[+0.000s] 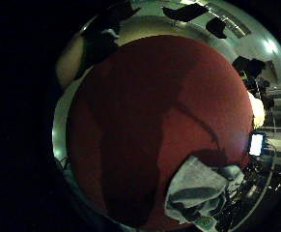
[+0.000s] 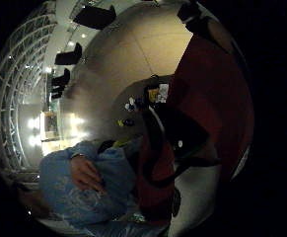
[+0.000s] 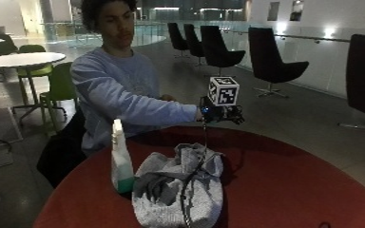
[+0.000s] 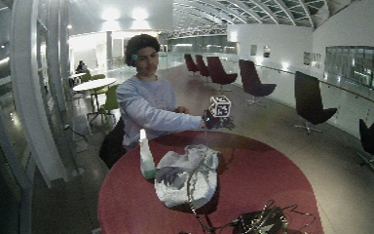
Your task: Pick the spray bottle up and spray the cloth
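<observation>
A white spray bottle point(image 3: 120, 164) with green liquid at its base stands upright on the round red table point(image 3: 283, 180), just left of a crumpled grey cloth point(image 3: 179, 185). My gloved right hand point(image 3: 219, 114) hovers palm down in the air over the far part of the table, beyond the cloth, holding nothing. The wide outside view shows the same layout: the bottle point(image 4: 147, 158), the cloth point(image 4: 186, 178) and the hand point(image 4: 216, 121). In the little finger side palm view the cloth point(image 1: 198, 193) lies well off on the red tabletop point(image 1: 154, 121). The bare left hand point(image 2: 86, 173) rests against the person's body.
A tangle of gear point(image 4: 258, 222) sits at the table's near edge. Black chairs point(image 3: 271, 61) stand on the floor behind. A white table with green chairs point(image 3: 24, 61) is at the far left.
</observation>
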A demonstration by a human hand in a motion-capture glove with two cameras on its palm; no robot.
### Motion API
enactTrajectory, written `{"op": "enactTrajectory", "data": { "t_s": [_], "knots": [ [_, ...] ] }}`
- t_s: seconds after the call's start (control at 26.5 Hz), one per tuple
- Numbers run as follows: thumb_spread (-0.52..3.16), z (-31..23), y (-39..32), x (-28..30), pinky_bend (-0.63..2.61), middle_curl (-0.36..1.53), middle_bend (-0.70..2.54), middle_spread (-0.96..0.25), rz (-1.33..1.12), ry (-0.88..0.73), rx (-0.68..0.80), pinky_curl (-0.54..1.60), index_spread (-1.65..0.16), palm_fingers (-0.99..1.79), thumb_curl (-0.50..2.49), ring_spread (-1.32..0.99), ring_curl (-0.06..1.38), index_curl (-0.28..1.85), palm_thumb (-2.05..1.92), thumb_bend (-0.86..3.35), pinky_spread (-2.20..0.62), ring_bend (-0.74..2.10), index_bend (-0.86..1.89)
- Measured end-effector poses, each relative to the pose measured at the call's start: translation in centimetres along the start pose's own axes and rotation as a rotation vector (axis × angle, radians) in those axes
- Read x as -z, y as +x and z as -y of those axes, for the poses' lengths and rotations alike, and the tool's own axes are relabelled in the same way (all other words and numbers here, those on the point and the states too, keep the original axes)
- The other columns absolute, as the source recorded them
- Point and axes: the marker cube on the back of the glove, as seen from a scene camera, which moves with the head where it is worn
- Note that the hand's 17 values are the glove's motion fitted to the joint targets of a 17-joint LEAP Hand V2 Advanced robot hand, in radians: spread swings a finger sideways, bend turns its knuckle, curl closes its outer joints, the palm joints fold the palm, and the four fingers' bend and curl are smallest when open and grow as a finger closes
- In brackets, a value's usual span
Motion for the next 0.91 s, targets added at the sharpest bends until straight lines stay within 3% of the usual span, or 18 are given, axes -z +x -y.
{"op": "enactTrajectory", "data": {
  "t_s": [0.38, 0.91],
  "knots": [
    [0.86, -0.14, -0.05, 0.15, 0.23, 0.2, 0.39, -0.04, 0.008, -0.006, 0.004, 0.17, -0.34, 0.61, 0.13, 0.01, 0.18, 0.2, 0.48, 0.26, 0.18, 0.3, 0.18],
    [1.09, -0.08, 0.07, 0.6, 0.19, 0.28, 0.35, -0.04, 0.011, -0.006, 0.014, 0.23, -0.38, 0.62, 0.19, 0.01, 0.22, 0.26, 0.53, 0.18, 0.21, 0.28, 0.16]
  ]
}}
